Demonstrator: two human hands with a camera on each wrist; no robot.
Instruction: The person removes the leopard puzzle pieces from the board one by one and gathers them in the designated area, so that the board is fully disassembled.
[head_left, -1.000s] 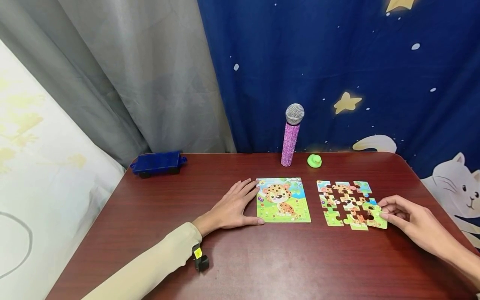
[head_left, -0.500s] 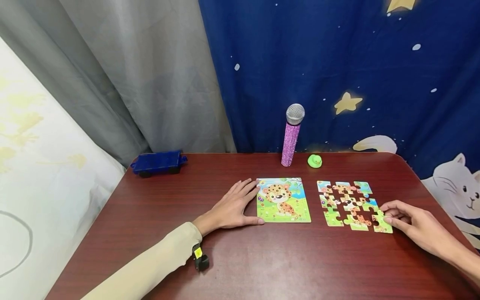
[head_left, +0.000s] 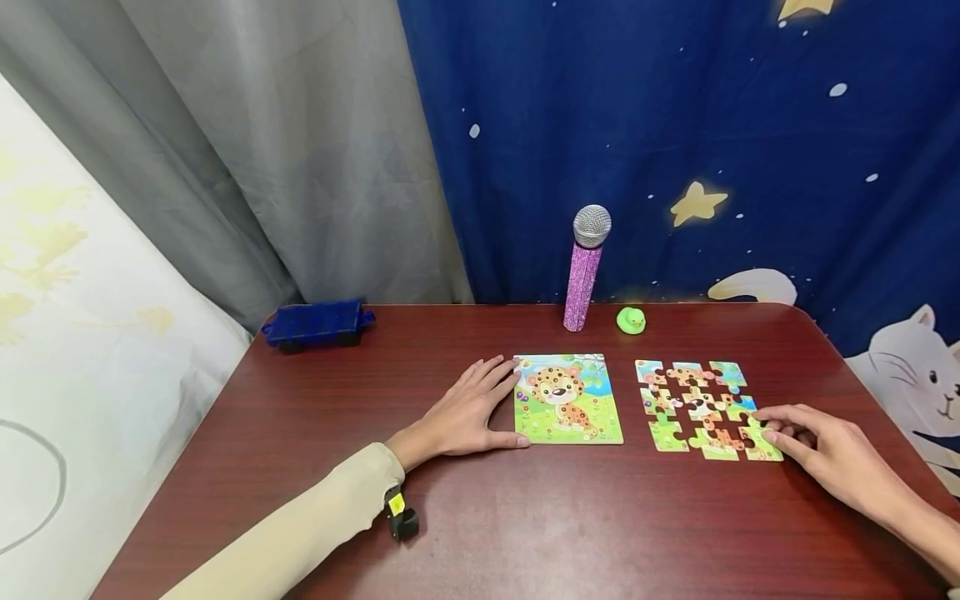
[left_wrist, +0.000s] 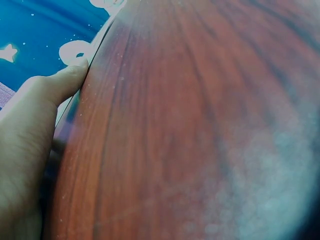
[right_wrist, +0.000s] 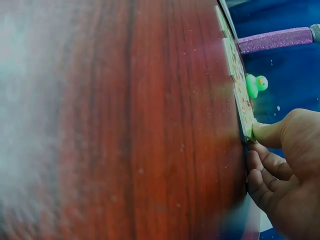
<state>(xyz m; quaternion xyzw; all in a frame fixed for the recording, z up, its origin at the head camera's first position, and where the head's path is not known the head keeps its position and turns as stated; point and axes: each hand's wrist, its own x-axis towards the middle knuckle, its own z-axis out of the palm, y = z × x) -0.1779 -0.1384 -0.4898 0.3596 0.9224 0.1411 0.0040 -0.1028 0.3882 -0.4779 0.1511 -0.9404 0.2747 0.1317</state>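
My left hand (head_left: 468, 412) lies with spread fingers at the left edge of a square leopard picture board (head_left: 566, 400); its fingertips and thumb touch that edge. To the right, loosely set jigsaw pieces (head_left: 701, 404) form a leopard picture with small gaps. At the lower right corner, my right hand (head_left: 832, 446) pinches a green corner jigsaw piece (head_left: 763, 446) between thumb and fingers. In the right wrist view the thumb (right_wrist: 270, 134) presses on the edge of the pieces, the other fingers curled below. The left wrist view shows only the left thumb (left_wrist: 70, 80) and tabletop.
A glittery purple microphone (head_left: 581, 283) stands upright behind the picture board. Beside it sits a green rubber duck (head_left: 631, 321). A blue toy wagon (head_left: 317, 325) is at the far left of the reddish-brown table (head_left: 480, 533). Curtains hang along the back edge.
My right hand pulled the corner piece outward to the lower right, then brought it back slightly toward the other pieces. My left hand has stayed in place.
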